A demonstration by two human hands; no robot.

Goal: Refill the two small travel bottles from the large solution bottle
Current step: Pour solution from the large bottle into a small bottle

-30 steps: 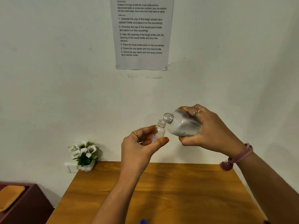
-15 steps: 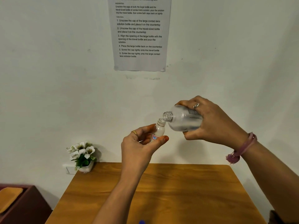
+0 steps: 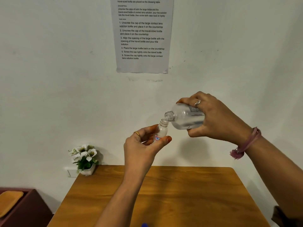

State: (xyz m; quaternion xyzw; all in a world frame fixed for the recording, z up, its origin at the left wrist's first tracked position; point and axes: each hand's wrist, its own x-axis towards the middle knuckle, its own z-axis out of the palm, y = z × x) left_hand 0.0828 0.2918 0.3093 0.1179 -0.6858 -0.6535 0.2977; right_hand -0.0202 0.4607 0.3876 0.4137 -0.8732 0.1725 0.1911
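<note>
1. I hold one large clear plastic solution bottle (image 3: 185,117) in my right hand (image 3: 218,118), fingers wrapped round its body. Its long axis lies nearly level, open neck pointing left and slightly down.
2. Its mouth sits just above the open neck of one small clear travel bottle with a red-and-blue label (image 3: 161,131), near-upright, tilted slightly right, pinched between thumb and fingers of my left hand (image 3: 142,145).
3. Both bottles are in the air above one bare wooden table (image 3: 180,194) against a white wall (image 3: 49,79).
4. One printed instruction sheet (image 3: 142,35) hangs on the wall; one small white pot of white flowers (image 3: 84,158) stands at the table's far left corner.
</note>
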